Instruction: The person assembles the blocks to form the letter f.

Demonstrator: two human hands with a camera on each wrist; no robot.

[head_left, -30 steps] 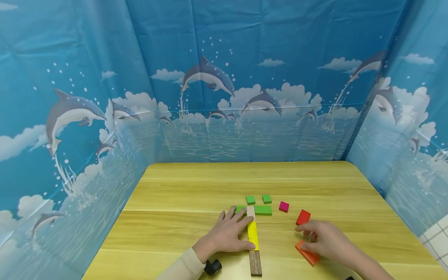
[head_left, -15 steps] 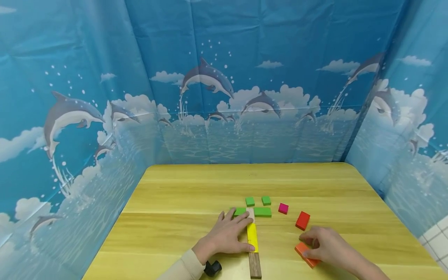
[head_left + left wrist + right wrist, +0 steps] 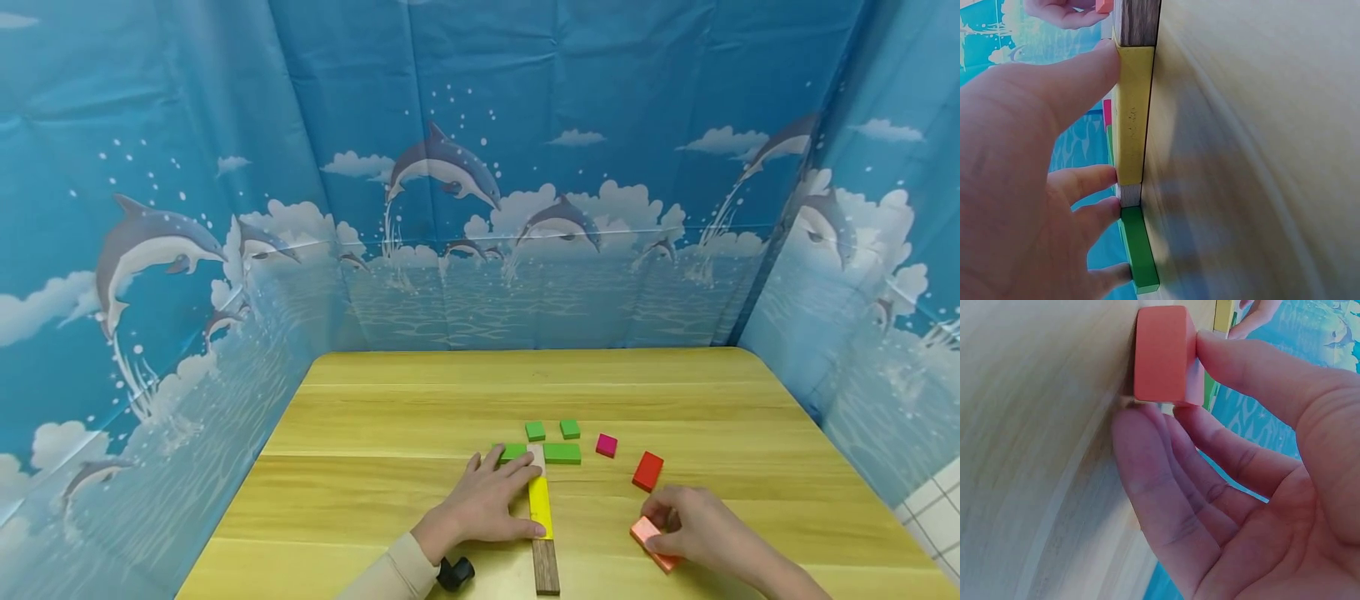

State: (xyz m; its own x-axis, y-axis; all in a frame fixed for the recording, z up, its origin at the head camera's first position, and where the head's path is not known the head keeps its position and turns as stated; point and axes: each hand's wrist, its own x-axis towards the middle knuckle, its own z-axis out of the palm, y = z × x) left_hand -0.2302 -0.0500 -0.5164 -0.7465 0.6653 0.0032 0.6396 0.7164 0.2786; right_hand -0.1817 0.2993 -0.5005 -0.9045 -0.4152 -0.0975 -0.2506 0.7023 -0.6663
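On my remote feed the right hand (image 3: 693,529) pinches the orange block (image 3: 1161,353), thumb on one long edge and a fingertip round by the near end, probably so it can be steered without covering it. The block sits right of the row, near the red block (image 3: 647,471); I can't tell whether it's off the table (image 3: 360,483) or resting on it. Left hand (image 3: 487,504) is spread, not pinching: thumb and fingertips touch the yellow block (image 3: 541,504), the pale block (image 3: 536,458) and the left green bar (image 3: 511,452), which I read as keeping the line from drifting. Dark brown block (image 3: 546,568) butts against the yellow one's near end, so that stem looks deliberately straight. The right green bar (image 3: 563,453) meets the pale block's other side, giving a cross-piece. The two small green blocks (image 3: 535,431) (image 3: 570,429) stand apart just beyond it, maybe spaced on purpose. Magenta block (image 3: 607,445) and red one lie loose on the right, I'd guess within easy reach of that hand.
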